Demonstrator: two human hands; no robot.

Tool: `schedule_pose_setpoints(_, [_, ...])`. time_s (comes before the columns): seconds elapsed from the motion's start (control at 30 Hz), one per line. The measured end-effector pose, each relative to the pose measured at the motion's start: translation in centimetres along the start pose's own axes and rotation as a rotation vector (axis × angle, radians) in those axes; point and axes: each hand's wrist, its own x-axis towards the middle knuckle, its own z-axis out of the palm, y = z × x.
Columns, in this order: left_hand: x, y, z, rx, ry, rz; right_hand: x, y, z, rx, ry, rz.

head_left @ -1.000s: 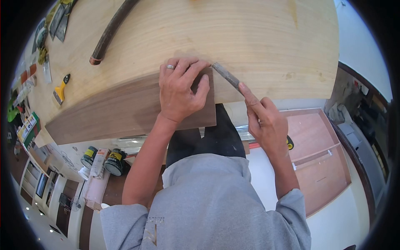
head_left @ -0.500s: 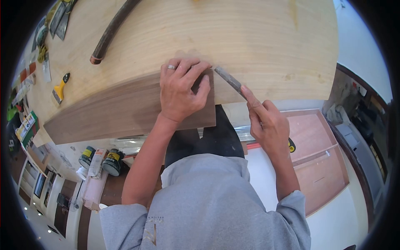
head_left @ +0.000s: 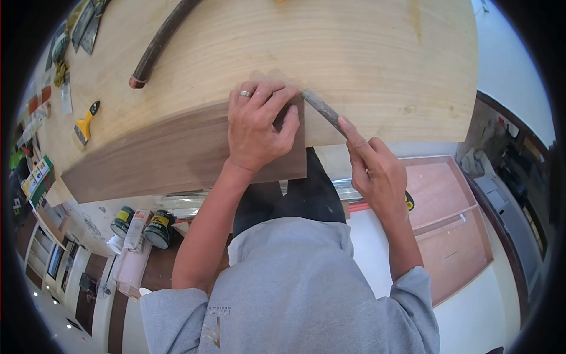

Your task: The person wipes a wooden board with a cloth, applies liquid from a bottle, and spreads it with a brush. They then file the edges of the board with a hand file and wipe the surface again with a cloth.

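Observation:
A brown wood-grain board (head_left: 159, 154) lies along the near edge of the pale wooden table (head_left: 365, 65). My left hand (head_left: 259, 124), with a ring on one finger, grips the board close to its right end, fingertips over the far edge and thumb bent on top. A flat grey file (head_left: 321, 108) slants from my right hand (head_left: 377, 171) up to the board's far right corner, beside my left fingertips. My right fingers are wrapped round its handle, the index finger stretched along it. The handle's yellow and black end shows behind my wrist.
A dark curved hose (head_left: 162, 44) lies on the table beyond the board. At the left are a yellow scraper (head_left: 86, 124) and several putty knives (head_left: 88, 29). Below the table stand dark cans (head_left: 159, 230) and a pinkish shallow wooden frame (head_left: 451, 251).
The file has shifted slightly up and left, its tip now nearer the board's corner, and my right hand has moved with it. My left hand stays on the board.

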Motion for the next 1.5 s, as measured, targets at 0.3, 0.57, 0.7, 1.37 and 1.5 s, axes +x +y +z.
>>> schedule_pose_setpoints(0.3, [-0.1,-0.1,0.1,0.006,0.009,0.007,-0.1,0.3,-0.2,0.015,0.022,0.011])
schedule_pose_setpoints(0.57, [-0.1,-0.1,0.1,0.005,-0.005,0.008,0.0,-0.2,-1.3,-0.095,-0.026,-0.031])
schedule_pose_setpoints(0.7, [-0.1,-0.1,0.0,0.005,-0.001,0.003,0.3,-0.7,-1.5,-0.126,-0.032,-0.021])
schedule_pose_setpoints(1.37, [0.7,0.8,0.9,0.035,0.089,-0.107,8.4,8.7,0.0,-0.111,0.422,-0.139])
schedule_pose_setpoints(1.5, [0.6,0.8,1.0,0.065,0.060,-0.119,14.0,10.0,0.1,-0.327,0.516,-0.346])
